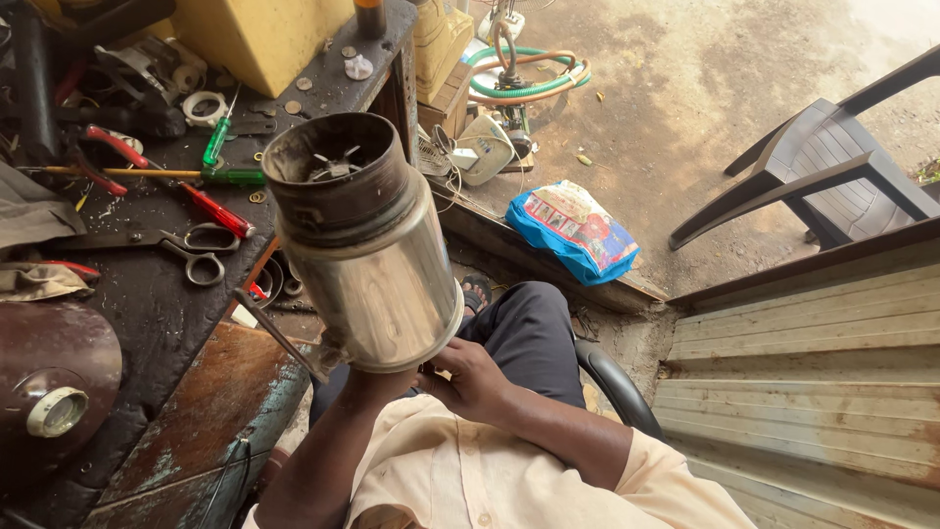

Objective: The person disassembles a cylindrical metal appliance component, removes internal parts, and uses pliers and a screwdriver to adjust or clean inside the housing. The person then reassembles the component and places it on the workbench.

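- I hold a steel mixer jar (367, 255) up in front of me, tilted, with its dark base end toward the camera.
- In that base end I can see a small blade-like coupling (333, 165); the dark collar around it looks dirty and worn.
- My left hand (343, 364) is closed under the lower rim of the jar and carries it; the fingers are mostly hidden behind the metal.
- My right hand (468, 377) is closed at the same rim from the other side, so both hands are clamped on the jar.
- Neither hand holds a tool. The green screwdriver (217, 145), the red pliers (116, 147) and the scissors (191, 253) lie on the workbench (147, 304), apart from my hands.
- My judgement: the jar is only being inspected, and I see no part taken off it yet.
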